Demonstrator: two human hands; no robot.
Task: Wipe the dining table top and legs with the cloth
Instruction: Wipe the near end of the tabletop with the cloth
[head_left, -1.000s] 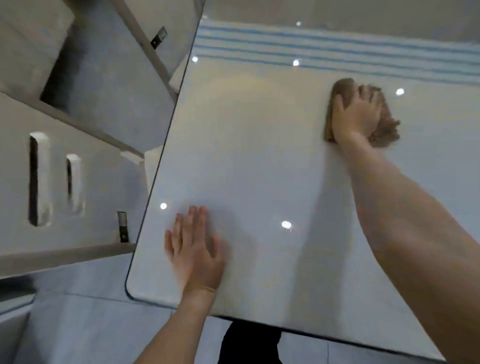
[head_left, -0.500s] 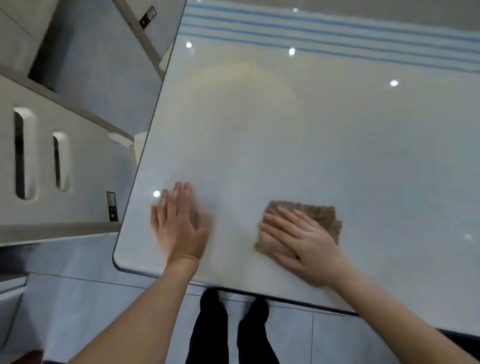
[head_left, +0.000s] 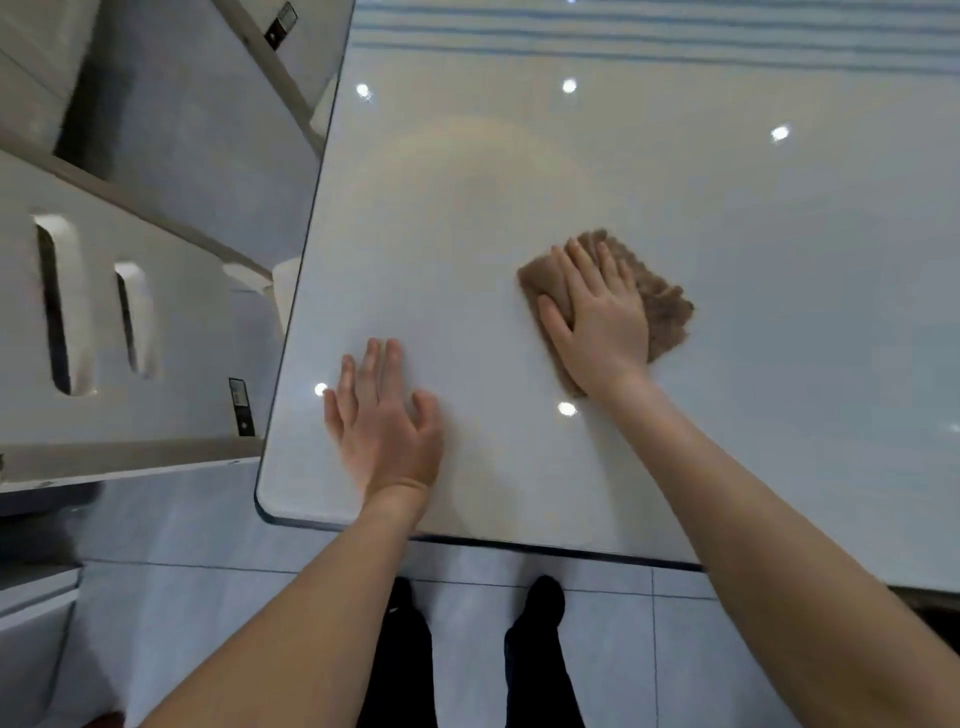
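- Nearest the viewer, two dark-trousered legs (head_left: 400, 654) stand on the pale tiled floor (head_left: 208, 571), just short of the desk's near edge.
- The glossy white desk (head_left: 519, 197) fills most of the view; its rounded near-left corner lies beside the legs.
- The left hand (head_left: 382, 421) rests flat on the desk close to that near-left corner, palm down, fingers loosely spread, gripping nothing.
- Farther in and to the right of it, the right hand (head_left: 597, 317) presses palm-down on the brown cloth (head_left: 662, 306), fingers extended rather than curled around it.
- The cloth lies crumpled on the desk top, well in from the near edge, showing past the hand on its right and left sides.
- Blue stripes (head_left: 623, 36) cross the desk's far part.
- Left of the desk, grey chairs (head_left: 104, 322) stand tucked close.
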